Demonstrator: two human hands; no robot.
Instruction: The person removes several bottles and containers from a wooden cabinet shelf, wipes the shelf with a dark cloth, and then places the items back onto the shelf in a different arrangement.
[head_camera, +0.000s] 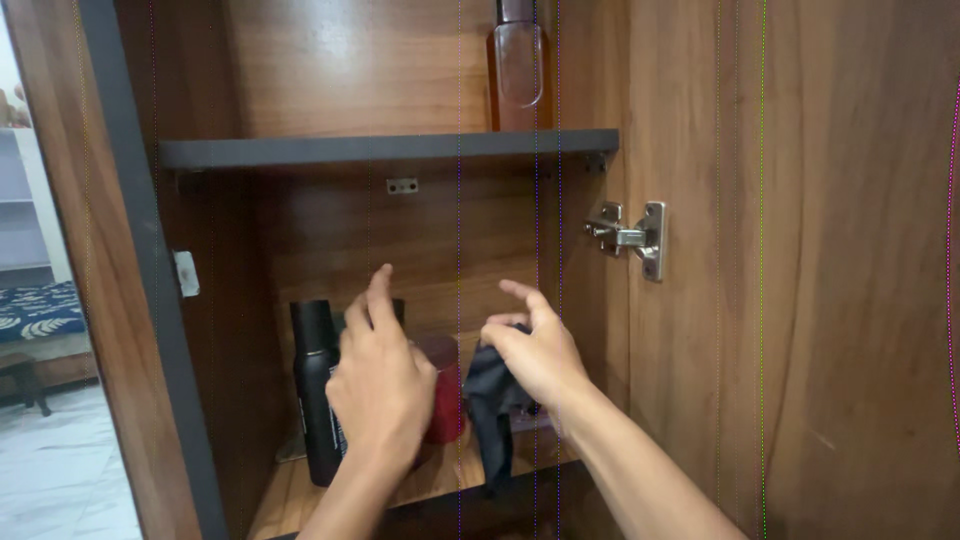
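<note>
Inside the wooden cupboard (420, 230), right hand (535, 355) grips a dark cloth (490, 410) — left hand (380, 385) seemingly clasps a red jar (447, 400).

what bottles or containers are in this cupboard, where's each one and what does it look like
Black spray can: lower shelf, left, tall cylinder, upright, beside the left hand.
Red container: lower shelf, middle, rounded, partly hidden behind the left hand.
Amber bottle: upper shelf, right, clear brownish, upright.
Dark cloth: held in the right hand.
</note>
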